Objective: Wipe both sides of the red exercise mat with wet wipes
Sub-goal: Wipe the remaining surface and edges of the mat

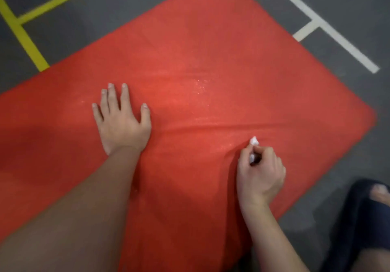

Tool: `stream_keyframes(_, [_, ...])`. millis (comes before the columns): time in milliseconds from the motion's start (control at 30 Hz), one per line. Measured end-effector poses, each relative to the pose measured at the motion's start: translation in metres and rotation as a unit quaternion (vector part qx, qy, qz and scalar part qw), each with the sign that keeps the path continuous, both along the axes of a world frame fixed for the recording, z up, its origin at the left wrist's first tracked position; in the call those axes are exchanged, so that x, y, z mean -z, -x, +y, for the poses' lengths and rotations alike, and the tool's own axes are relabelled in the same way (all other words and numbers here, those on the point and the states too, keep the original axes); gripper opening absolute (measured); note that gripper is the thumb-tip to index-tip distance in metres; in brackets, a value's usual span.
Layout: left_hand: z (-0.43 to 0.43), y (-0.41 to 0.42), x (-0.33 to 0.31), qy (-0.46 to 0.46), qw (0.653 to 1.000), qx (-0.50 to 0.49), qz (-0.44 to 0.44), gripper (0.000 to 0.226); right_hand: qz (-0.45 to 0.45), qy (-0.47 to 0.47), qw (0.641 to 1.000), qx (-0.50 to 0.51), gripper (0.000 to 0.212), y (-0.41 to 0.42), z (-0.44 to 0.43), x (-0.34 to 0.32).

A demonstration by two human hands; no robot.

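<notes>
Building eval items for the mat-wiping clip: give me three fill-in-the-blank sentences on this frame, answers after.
1. The left hand rests flat on the ___ mat.
2. The right hand grips a wadded wipe, coloured ___.
3. The tape lines on the floor at the far left are ___.
Missing words: red; white; yellow.

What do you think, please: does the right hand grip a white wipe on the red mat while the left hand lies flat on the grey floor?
Not quite: the head view shows the left hand lying flat on the red mat, not the grey floor. The right hand does grip a white wipe on the mat.
</notes>
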State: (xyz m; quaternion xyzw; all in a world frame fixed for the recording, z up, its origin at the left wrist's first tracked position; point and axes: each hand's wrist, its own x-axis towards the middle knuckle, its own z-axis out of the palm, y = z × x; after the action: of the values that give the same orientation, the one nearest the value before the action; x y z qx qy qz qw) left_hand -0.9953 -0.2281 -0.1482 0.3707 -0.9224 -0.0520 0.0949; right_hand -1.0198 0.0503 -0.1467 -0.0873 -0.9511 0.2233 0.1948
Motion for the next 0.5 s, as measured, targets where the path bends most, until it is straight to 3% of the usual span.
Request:
stream_keyframes(67, [-0.001,0.003,-0.001,0.007,1.0,-0.006,0.004,0.073,-0.023,0.034,0.999,-0.008,0.028,0.017,-0.031,-0.007])
stream_keyframes(233, [0.001,0.004,-0.007,0.006,1.0,-0.01,-0.007,0.074,-0.057,0.034,0.981,-0.182,0.026,0.055,-0.101,-0.008])
stream_keyframes(367, [0.0,0.005,-0.006,0.005,1.0,-0.012,-0.013,0.074,-0.065,0.041,0.989,-0.126,0.029,0.042,-0.074,-0.012])
stream_keyframes(500, [-0.002,0.006,-0.005,0.003,1.0,-0.013,-0.019,0.074,-0.091,0.063,0.987,-0.116,0.03,0.073,-0.126,-0.015])
